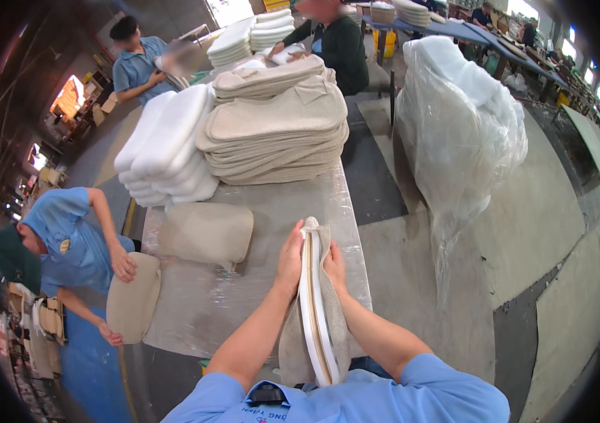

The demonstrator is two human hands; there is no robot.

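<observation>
Upright on its edge in front of my chest is a beige cushion cover, with two white bands and a tan strip between them running along its opening. My left hand is closed on its left side near the far end. On the right side my right hand grips the beige fabric, its fingers partly hidden behind the cloth. Whether the white bands are padding or edging I cannot tell. A finished-looking beige cushion lies flat on the plastic-covered table, left of my hands.
Beyond stand a tall stack of beige covers and a pile of white pads. At left a person handles another beige cushion. Two people work at the far end. A big plastic-wrapped white bundle stands at right.
</observation>
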